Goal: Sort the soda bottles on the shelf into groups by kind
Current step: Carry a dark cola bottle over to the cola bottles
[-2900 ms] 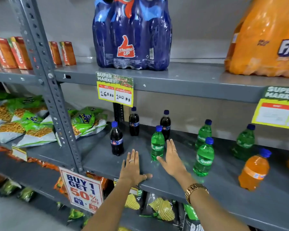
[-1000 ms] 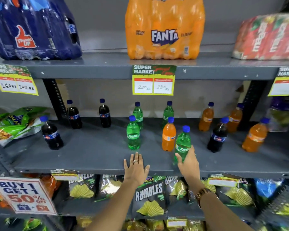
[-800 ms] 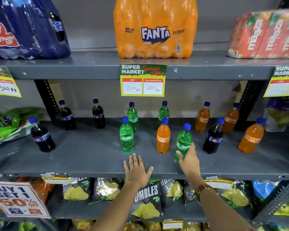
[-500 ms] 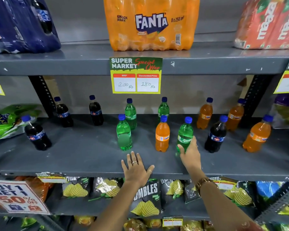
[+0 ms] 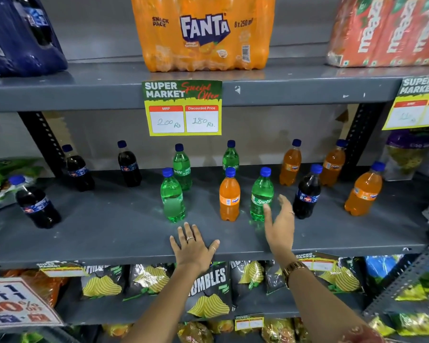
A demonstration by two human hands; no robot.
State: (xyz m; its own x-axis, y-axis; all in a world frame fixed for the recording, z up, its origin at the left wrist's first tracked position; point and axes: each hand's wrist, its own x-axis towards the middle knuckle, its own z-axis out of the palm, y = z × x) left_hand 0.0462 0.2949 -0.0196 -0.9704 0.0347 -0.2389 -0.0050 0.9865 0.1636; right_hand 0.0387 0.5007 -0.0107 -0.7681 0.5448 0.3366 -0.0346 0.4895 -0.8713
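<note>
Small soda bottles with blue caps stand mixed on the grey middle shelf [image 5: 109,233]. Three dark cola bottles [image 5: 36,204] are at the left and one dark cola bottle [image 5: 307,194] at the right. Several green Sprite bottles stand in the middle, one green Sprite bottle [image 5: 261,195] at the front. An orange Fanta bottle [image 5: 229,195] stands between two Sprites; three more orange bottles [image 5: 363,190] are at the right. My left hand [image 5: 193,246] lies flat on the shelf's front edge. My right hand [image 5: 280,221] is open, just right of the front Sprite, holding nothing.
The upper shelf [image 5: 282,92] carries a Fanta multipack [image 5: 203,33], a blue cola pack [image 5: 18,38] and red Maaza packs [image 5: 386,30]. A price tag [image 5: 182,108] hangs from it. Snack bags [image 5: 208,290] fill the lower shelf. Black uprights [image 5: 45,142] stand at both ends.
The view has swung right along the shelf and moved closer. My right hand, which was wrapped around the front Sprite bottle, has let go and opened beside it. My left hand stays flat.
</note>
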